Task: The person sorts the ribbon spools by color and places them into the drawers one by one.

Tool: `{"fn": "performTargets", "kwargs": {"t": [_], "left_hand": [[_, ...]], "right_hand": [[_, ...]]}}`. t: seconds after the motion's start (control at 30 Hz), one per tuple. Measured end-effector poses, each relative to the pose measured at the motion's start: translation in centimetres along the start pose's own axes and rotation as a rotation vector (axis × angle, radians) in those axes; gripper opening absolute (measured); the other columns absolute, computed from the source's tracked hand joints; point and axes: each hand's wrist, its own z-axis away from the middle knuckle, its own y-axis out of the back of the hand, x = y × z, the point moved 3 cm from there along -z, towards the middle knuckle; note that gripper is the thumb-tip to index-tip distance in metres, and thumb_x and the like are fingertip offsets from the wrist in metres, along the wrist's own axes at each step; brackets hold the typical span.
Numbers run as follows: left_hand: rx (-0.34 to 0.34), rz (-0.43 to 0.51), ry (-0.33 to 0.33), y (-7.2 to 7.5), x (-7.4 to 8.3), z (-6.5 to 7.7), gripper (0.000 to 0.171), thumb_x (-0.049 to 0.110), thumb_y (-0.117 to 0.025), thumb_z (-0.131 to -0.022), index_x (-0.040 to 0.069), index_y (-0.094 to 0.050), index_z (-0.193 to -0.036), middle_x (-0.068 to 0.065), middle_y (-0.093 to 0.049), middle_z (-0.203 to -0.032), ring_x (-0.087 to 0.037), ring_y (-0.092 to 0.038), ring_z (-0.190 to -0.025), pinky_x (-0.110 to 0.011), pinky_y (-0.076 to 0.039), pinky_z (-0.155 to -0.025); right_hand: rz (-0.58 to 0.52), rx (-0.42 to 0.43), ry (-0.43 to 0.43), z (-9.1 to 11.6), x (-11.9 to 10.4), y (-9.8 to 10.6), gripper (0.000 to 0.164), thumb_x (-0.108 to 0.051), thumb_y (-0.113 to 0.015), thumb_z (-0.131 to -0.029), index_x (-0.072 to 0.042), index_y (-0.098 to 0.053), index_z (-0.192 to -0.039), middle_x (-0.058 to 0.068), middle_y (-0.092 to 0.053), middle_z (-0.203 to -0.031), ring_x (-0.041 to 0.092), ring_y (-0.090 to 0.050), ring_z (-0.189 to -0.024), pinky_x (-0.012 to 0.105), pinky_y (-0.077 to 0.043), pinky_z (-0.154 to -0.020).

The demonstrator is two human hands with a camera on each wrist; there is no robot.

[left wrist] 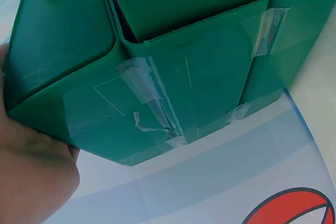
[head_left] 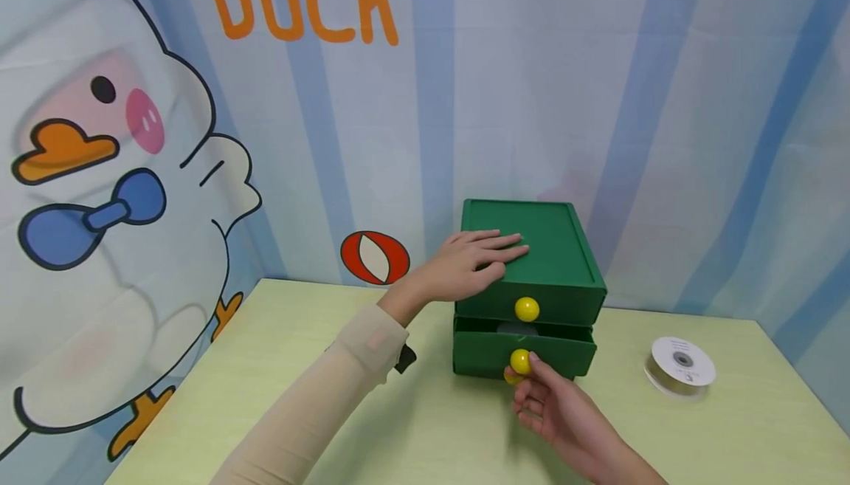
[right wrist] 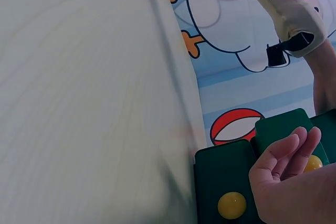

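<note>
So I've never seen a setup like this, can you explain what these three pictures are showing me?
There's no machine here: it's just a person working bare-handed. The wide picture comes from a camera worn on the head, looking forward and down. The other two come from cameras worn on the left and right wrists, so the same scene looks turned in them. On the pale table stands a green box of drawers, with a white-topped reel to its right and a printed backdrop behind. The left hand rests on top of the box. The right hand holds the yellow knob of the middle drawer, which is partly open. Something pale shows inside, but it's too hidden to name.
</note>
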Motion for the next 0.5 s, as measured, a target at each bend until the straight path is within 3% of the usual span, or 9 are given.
{"fn": "performTargets", "kwargs": {"t": [0.37,0.5], "left_hand": [[0.008,-0.012,-0.005,0.09,-0.07,0.1,0.051,0.03,-0.034,-0.114,0.026,-0.042,-0.164,0.004,-0.032,-0.173,-0.024,-0.021,-0.163,-0.05,-0.014,-0.132],[0.002,-0.013,-0.004,-0.03,-0.04,0.06,0.051,0.03,-0.033,-0.114,0.026,-0.041,-0.164,0.005,-0.031,-0.173,-0.024,-0.021,-0.163,-0.05,-0.013,-0.132]], "right_hand": [[-0.038,-0.025,0.015,-0.65,-0.33,-0.11,0.045,-0.054,-0.046,-0.111,-0.017,-0.067,-0.124,-0.007,-0.068,-0.105,0.009,-0.058,-0.091,0.023,-0.055,-0.086],[-0.066,-0.031,0.015,-0.83,-0.46,-0.08,0.044,-0.053,-0.045,-0.112,-0.018,-0.069,-0.123,-0.008,-0.069,-0.098,0.009,-0.06,-0.091,0.023,-0.055,-0.084]]}}
